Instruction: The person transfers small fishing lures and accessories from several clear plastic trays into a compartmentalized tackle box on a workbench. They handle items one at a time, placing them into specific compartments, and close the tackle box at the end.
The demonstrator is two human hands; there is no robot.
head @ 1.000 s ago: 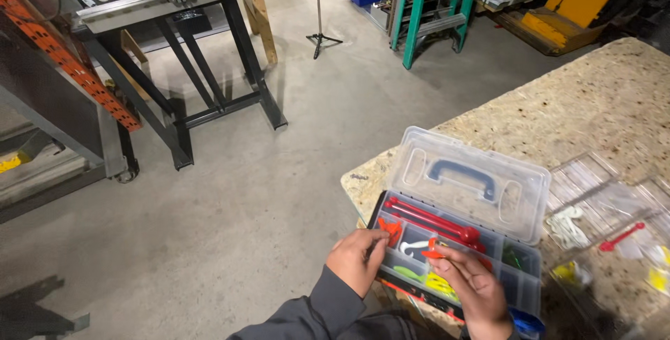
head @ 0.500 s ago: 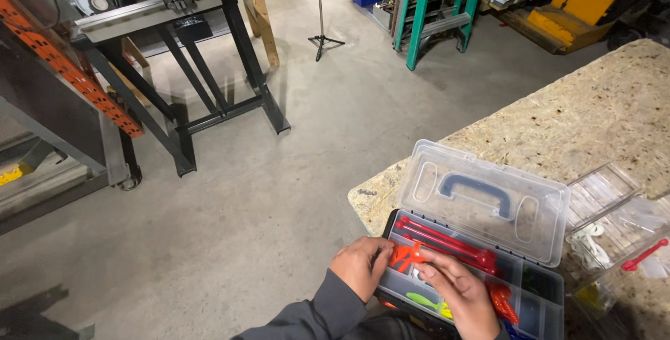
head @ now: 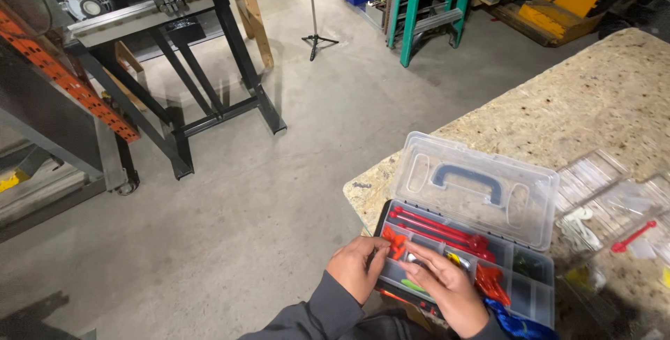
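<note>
Compartment box (head: pixel 520 288) lies open at table (head: pixel 558 110) edge, clear lid (head: pixel 478 190) w/ blue handle tipped back. Long rear slot: red rods (head: pixel 436 228); front slots: orange, green, yellow small parts. Left hand (head: pixel 357 267) curled over box's near-left corner, fingertips touching orange pieces (head: pixel 396 242). Right hand (head: pixel 447 288) laid flat over middle slots, fingers extended; hold on anything can't be told.

Organizer box (head: pixel 530 291) on table (head: pixel 572 110), both hands (head: pixel 359 267) in it, lid (head: pixel 474 190) behind
</note>
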